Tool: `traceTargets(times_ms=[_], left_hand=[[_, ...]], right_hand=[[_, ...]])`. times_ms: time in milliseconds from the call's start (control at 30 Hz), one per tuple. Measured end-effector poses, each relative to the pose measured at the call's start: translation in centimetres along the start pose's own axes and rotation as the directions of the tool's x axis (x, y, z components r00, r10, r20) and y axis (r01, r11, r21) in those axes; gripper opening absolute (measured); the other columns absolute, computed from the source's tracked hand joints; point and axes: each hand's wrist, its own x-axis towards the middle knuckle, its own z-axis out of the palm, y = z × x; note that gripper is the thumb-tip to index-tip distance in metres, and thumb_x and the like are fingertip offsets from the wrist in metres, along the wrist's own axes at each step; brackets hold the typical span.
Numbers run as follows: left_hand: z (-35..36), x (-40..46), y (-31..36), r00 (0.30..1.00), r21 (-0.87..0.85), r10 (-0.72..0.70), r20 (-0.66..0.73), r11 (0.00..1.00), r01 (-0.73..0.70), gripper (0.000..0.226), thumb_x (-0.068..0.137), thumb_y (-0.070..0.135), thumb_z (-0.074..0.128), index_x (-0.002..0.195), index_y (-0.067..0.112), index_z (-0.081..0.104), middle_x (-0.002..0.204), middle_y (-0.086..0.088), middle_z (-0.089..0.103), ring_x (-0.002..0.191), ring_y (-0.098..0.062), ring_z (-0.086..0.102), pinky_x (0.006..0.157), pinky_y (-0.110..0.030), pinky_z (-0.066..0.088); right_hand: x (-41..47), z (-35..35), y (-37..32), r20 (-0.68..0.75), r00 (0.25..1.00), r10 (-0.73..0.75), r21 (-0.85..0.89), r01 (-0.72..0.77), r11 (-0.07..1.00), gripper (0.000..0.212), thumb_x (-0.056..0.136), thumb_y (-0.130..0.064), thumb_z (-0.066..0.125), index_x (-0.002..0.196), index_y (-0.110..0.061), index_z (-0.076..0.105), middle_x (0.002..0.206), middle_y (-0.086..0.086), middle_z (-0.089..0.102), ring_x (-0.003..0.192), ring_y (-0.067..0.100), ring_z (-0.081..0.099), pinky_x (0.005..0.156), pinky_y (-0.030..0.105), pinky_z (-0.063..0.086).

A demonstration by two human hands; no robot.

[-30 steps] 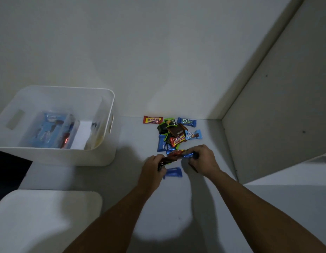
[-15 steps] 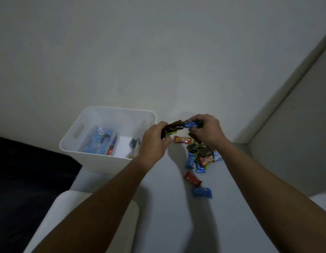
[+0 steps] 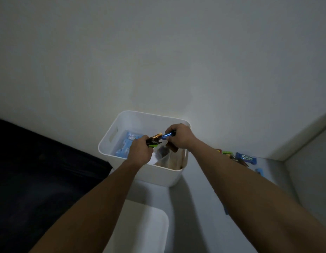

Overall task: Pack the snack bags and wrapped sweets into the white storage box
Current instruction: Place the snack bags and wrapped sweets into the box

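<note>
The white storage box (image 3: 159, 177) stands against the wall with blue snack bags (image 3: 124, 148) inside at its left and a clear bag (image 3: 166, 157) at its right. Both my hands hover over the box's opening. My left hand (image 3: 139, 151) is closed on several wrapped sweets (image 3: 154, 139), brown, gold and green. My right hand (image 3: 178, 136) grips a blue wrapped sweet (image 3: 166, 135) and a brown one (image 3: 172, 147) that hangs below it. More wrapped sweets (image 3: 245, 158) lie on the table to the right, partly hidden by my right forearm.
A white lid or pad (image 3: 142, 229) lies on the table in front of the box. A dark surface (image 3: 40, 176) fills the left. A wall runs behind the box and a side panel (image 3: 310, 172) closes the right.
Both hands lifted sweets from the pile and carried them left, from the table to above the box's opening. The view swung left with them.
</note>
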Motion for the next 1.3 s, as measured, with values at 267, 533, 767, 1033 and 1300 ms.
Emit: traceTargets(times_ms=[267,533,767,1033,1300], left_hand=[[0.5,2.1,-1.0,0.979,-0.106,-0.106,0.174,0.986,0.125,0.055,0.087,0.028,0.065,0.135,0.007,0.047,0.133,-0.017,0.055,0.121,-0.034,0.053,0.104,-0.045,0.044],[1.0,1.9,1.7,0.996,-0.197,-0.086,-0.017,0.977,0.081,0.052,0.088,0.033,0.059,0.132,0.006,0.051,0.135,-0.017,0.055,0.122,-0.034,0.052,0.106,-0.043,0.04],[5.6,-1.9,10.4,0.921,-0.22,0.337,-0.196,0.9,-0.376,0.035,0.084,0.02,0.066,0.115,0.005,0.062,0.111,-0.011,0.065,0.096,-0.029,0.062,0.086,-0.034,0.048],[16.3,-7.7,12.7,0.873,-0.162,0.469,0.137,0.88,-0.447,0.044,0.085,0.02,0.065,0.126,0.007,0.056,0.124,-0.009,0.058,0.113,-0.025,0.055,0.095,-0.028,0.043],[26.6,-9.9,9.6,0.882,0.169,0.273,0.385,0.918,-0.358,0.116,0.057,0.073,0.068,0.145,0.015,0.02,0.148,-0.013,0.028,0.139,-0.031,0.028,0.113,-0.043,0.029]], right_hand=[[1.4,1.9,0.2,0.171,0.976,0.135,0.198,-0.168,0.966,0.05,0.083,0.008,0.06,0.13,-0.008,0.056,0.132,0.012,0.055,0.111,0.027,0.059,0.092,0.043,0.055],[0.2,-1.9,3.2,-0.091,0.969,0.231,0.481,-0.16,0.862,0.029,0.09,0.007,0.048,0.112,-0.004,0.062,0.117,0.009,0.058,0.082,0.029,0.07,0.059,0.039,0.061],[-4.5,-7.0,11.8,-0.212,0.898,0.386,0.429,-0.27,0.862,0.02,0.088,0.003,0.052,0.097,-0.01,0.064,0.094,0.01,0.065,0.071,0.024,0.068,0.053,0.032,0.059],[-11.7,-7.4,22.7,-0.145,0.816,0.56,0.236,-0.521,0.821,0.012,0.073,-0.011,0.07,0.082,-0.019,0.066,0.088,0.013,0.072,0.085,0.033,0.069,0.079,0.048,0.058],[-13.5,-4.7,29.2,-0.118,0.862,0.493,0.033,-0.493,0.87,0.043,0.079,-0.023,0.072,0.118,-0.011,0.062,0.12,0.015,0.063,0.111,0.033,0.059,0.088,0.032,0.046]])
